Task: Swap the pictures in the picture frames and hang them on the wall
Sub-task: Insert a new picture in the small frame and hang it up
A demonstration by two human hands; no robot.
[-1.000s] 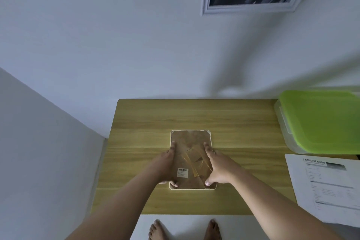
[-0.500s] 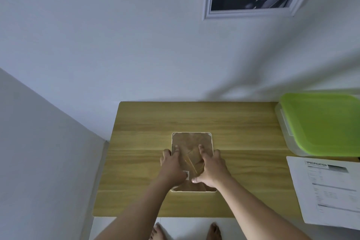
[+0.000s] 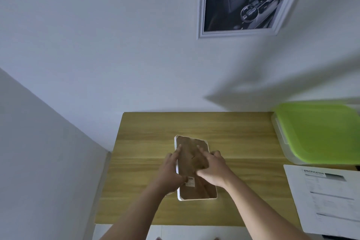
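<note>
A small white-rimmed picture frame (image 3: 195,191) is face down in the middle of the wooden table (image 3: 233,134), its brown backing board up and a white sticker near its lower part. Its left edge looks lifted off the table. My left hand (image 3: 170,169) grips the frame's left edge, fingers reaching over the backing. My right hand (image 3: 213,168) holds the right side, fingers spread on the backing and its folding stand. A larger white-framed dark picture (image 3: 239,0) hangs on the wall above.
A clear box with a green lid (image 3: 319,132) stands at the table's right end. In front of it a printed sheet (image 3: 329,200) lies at the right edge. Walls close the table in at the back and left.
Both hands slid from the frame's lower corners up to its sides and took hold of it. The frame has turned slightly, and the view has tilted up, so more of the hanging picture shows.
</note>
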